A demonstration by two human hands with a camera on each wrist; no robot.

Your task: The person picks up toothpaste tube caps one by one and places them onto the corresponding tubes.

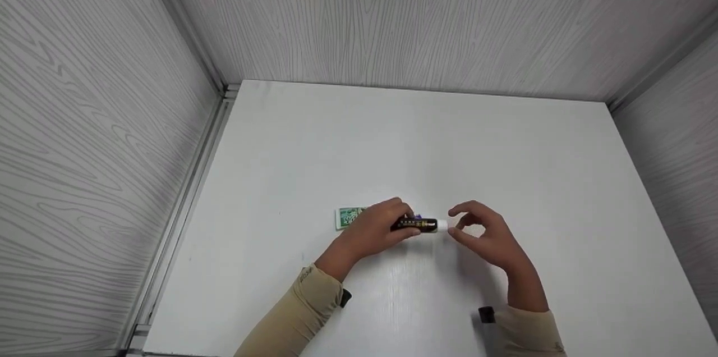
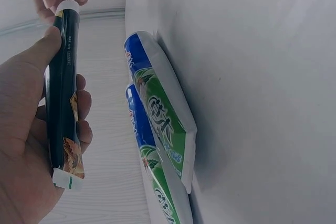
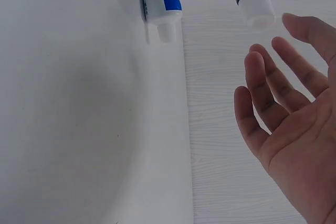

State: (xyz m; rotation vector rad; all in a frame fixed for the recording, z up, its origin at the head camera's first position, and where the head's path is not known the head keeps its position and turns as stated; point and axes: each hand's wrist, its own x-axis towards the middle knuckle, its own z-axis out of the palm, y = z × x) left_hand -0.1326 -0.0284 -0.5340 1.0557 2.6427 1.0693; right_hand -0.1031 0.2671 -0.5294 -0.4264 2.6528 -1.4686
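Note:
My left hand (image 1: 374, 229) grips a dark toothpaste tube (image 2: 64, 93) around its body, thumb on one side and fingers curled behind. The tube has gold lettering and a white cap (image 1: 442, 225) that points to the right. Close by the cap is my right hand (image 1: 482, 233), its fingers spread and loosely bent with a gap between thumb and fingertips. In the right wrist view a space shows between this hand and the cap (image 3: 257, 11). Beneath the left hand, two blue, green and white toothpaste tubes (image 2: 157, 98) lie side by side, mostly covered in the head view.
The white tabletop (image 1: 348, 138) extends around the hands. Wood-grain panels stand at the back (image 1: 392, 20), at the left (image 1: 84, 149) and at the right (image 1: 673, 132). A metal frame strip (image 1: 185, 194) runs along the table's left edge.

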